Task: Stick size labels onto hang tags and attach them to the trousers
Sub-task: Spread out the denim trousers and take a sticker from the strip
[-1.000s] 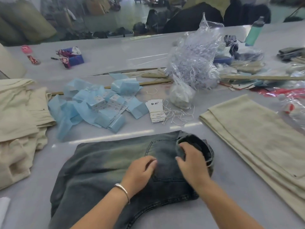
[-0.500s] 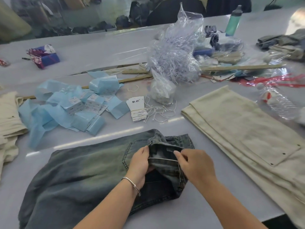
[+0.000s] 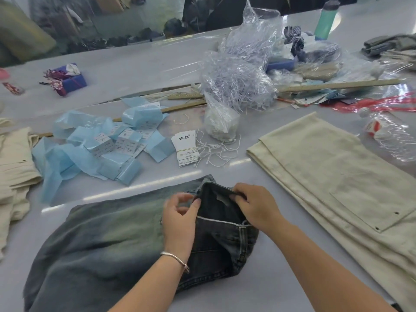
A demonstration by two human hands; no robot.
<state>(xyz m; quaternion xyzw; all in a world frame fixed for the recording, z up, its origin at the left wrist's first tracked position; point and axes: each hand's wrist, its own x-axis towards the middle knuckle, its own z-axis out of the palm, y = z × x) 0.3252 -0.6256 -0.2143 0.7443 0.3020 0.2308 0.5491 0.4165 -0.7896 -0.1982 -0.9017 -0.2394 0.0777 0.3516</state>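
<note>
Faded blue-green jeans [image 3: 108, 239] lie flat on the grey table in front of me. Their waistband [image 3: 216, 199] is folded back, showing the dark inside. My left hand [image 3: 180, 219] pinches the waistband's left edge between thumb and fingers. My right hand [image 3: 256, 206] grips its right edge. A stack of white hang tags [image 3: 185, 145] with loose strings lies beyond the jeans. Blue strips of size labels [image 3: 108, 145] are scattered to the left of the tags.
Folded cream trousers [image 3: 337, 181] lie at the right, more cream cloth [image 3: 13, 163] at the left. A crumpled plastic bag [image 3: 243, 70], wooden rulers [image 3: 337, 85], a clear bottle [image 3: 391, 136] and a green bottle [image 3: 326, 19] stand farther back.
Both hands have lifted and turned the jeans' waistband back, opening it wider so the dark inside shows. The view has shifted slightly.
</note>
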